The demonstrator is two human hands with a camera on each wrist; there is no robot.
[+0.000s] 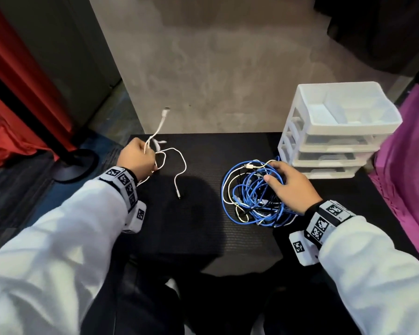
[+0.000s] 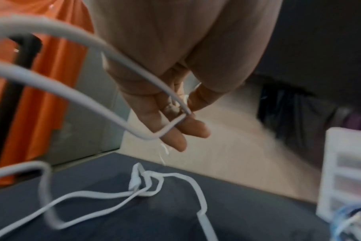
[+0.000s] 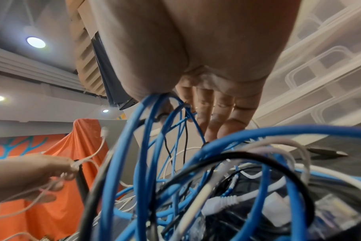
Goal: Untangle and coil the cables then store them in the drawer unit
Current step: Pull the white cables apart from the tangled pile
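My left hand (image 1: 140,157) is raised over the left of the black mat and grips a thin white cable (image 1: 179,165). The cable loops down from it, and one plug lies on the mat. In the left wrist view the cable (image 2: 89,101) is pinched between thumb and fingers (image 2: 175,135). A tangle of blue, white and black cables (image 1: 249,199) lies at mid-right. My right hand (image 1: 290,184) rests on it with straight fingers (image 3: 216,117) above the blue strands (image 3: 124,163). The white drawer unit (image 1: 336,131) stands behind the tangle, its three drawers closed.
The black mat (image 1: 203,233) ends at a grey concrete floor. A black stand base (image 1: 75,165) and red cloth are at the left. A purple cloth (image 1: 406,165) hangs close at the right of the drawer unit.
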